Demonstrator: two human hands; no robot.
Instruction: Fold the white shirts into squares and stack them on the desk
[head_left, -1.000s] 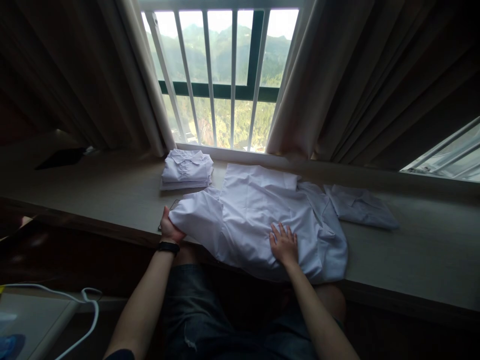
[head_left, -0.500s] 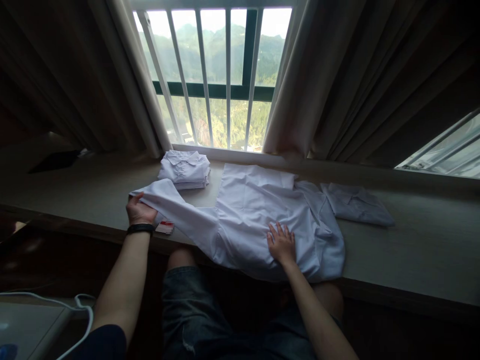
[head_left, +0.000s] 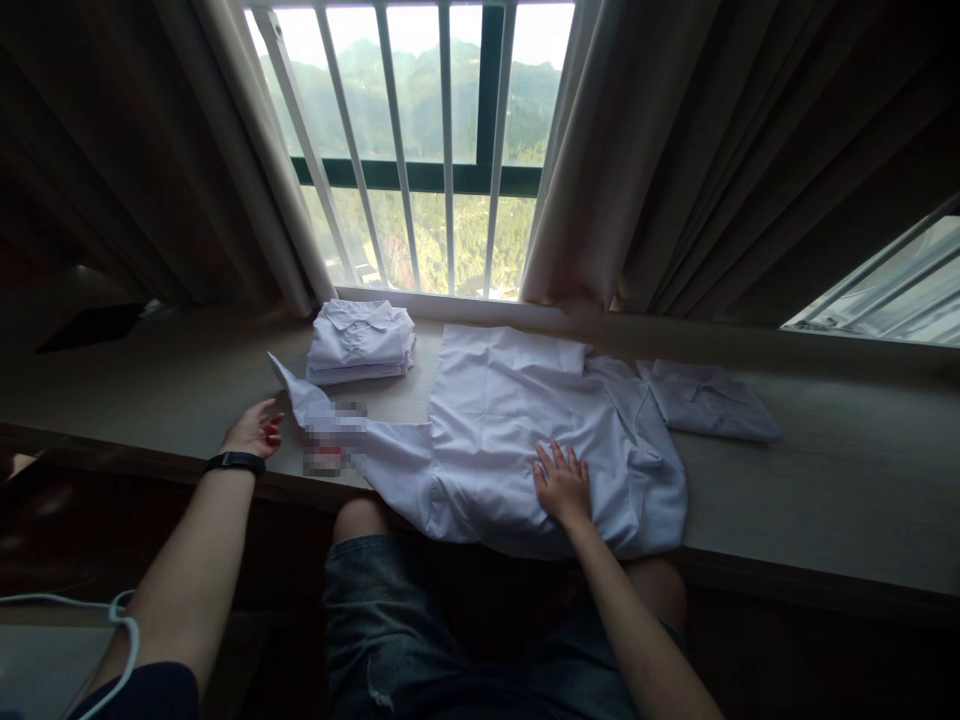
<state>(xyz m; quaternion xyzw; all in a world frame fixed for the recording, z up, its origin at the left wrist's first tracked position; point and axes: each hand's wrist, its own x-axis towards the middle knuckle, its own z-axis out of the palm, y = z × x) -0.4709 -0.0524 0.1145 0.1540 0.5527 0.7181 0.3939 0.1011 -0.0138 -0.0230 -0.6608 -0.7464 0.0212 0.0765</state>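
Observation:
A white shirt [head_left: 510, 430] lies spread on the long ledge, its lower edge hanging slightly over the front. One sleeve stretches left, with its cuff end tipped up beside the folded stack. My right hand [head_left: 562, 485] rests flat on the shirt's body, fingers spread. Just left of the sleeve's end, my left hand [head_left: 253, 428] is apart from the cloth, fingers loosely curled and holding nothing; a dark band circles that wrist. A small red and white item [head_left: 326, 455] by the sleeve is blurred out.
Folded white shirts [head_left: 360, 340] are stacked at the back left of the ledge [head_left: 840, 480]. Another folded white garment [head_left: 712, 400] lies to the right. A barred window [head_left: 420, 150] and curtains [head_left: 660, 150] stand behind. A white cable [head_left: 124, 610] runs at lower left.
My left hand has let go of the sleeve end and moved left and slightly down. The sleeve has dropped and bunched. My right hand stays on the shirt.

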